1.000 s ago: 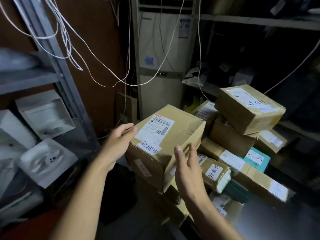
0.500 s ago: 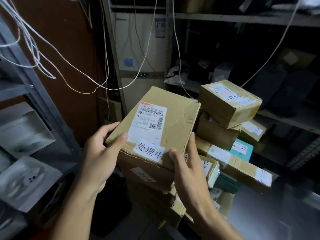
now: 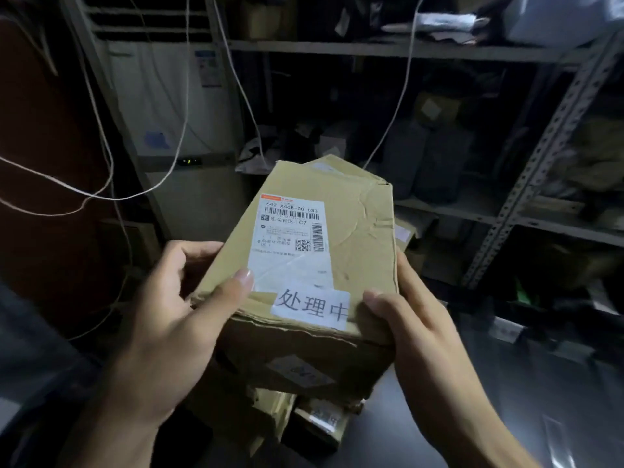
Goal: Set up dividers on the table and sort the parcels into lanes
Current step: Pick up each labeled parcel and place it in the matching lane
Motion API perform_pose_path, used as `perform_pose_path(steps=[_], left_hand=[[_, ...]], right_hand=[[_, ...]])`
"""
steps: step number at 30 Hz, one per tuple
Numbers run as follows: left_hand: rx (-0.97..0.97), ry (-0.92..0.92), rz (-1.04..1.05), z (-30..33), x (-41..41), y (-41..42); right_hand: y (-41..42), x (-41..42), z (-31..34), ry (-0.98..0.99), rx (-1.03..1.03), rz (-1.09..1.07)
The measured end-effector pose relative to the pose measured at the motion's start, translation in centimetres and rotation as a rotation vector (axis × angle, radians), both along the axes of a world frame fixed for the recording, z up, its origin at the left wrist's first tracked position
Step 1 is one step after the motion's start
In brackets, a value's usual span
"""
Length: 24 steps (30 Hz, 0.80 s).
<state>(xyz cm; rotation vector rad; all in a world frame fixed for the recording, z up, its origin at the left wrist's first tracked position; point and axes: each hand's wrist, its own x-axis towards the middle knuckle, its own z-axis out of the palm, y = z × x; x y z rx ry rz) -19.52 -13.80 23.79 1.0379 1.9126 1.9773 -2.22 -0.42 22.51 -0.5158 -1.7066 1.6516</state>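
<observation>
A dented brown cardboard parcel [image 3: 354,231] with a white shipping label and a small white sticker of three Chinese characters fills the middle of the view, lifted close to the camera. My left hand [image 3: 175,319] grips its left edge, thumb on top by the label. My right hand [image 3: 415,329] holds its right near corner, thumb on the top beside the sticker. Below it, other brown parcels [image 3: 314,417] lie partly hidden on a dark grey table [image 3: 540,383]. No dividers are in view.
A white standing air conditioner [image 3: 162,106] is behind on the left, with white cables [image 3: 101,194] hanging in front. Metal shelving [image 3: 526,184] with dim bags and boxes runs along the back and right. A dark brown wall is at the left.
Both hands have closed on the parcel and raised it off the stack toward the camera. The view has swung right, so the stack of other parcels is now mostly hidden behind it.
</observation>
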Motion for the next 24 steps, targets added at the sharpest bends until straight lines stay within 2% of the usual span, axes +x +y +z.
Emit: perform_pose_path(steps=[5,9,14,16,19,24], left_hand=[[-0.061,0.053,-0.097,0.2,5.6,3.2],[-0.108,0.017,-0.215,-0.2,10.6,7.7],[-0.21,-0.035,-0.249,-2.7,15.8,15.3],[-0.271,-0.016,-0.23,-4.4,17.3,19.0],[-0.342,0.001,-0.197,-7.7,19.0,23.7],[-0.454,-0.026,-0.134,-14.2,20.6,28.3]], right_hand=[[1.7,7.6,0.2,-0.016,0.045,-0.118],[4.6,13.2,-0.4,-0.045,0.043,-0.244],[10.5,18.5,-2.0,-0.247,0.064,-0.418],[13.7,19.7,-3.3,-0.341,0.075,-0.387],[18.2,20.6,-6.8,-0.343,0.012,-0.289],[22.5,20.3,-14.6,-0.415,-0.152,-0.326]])
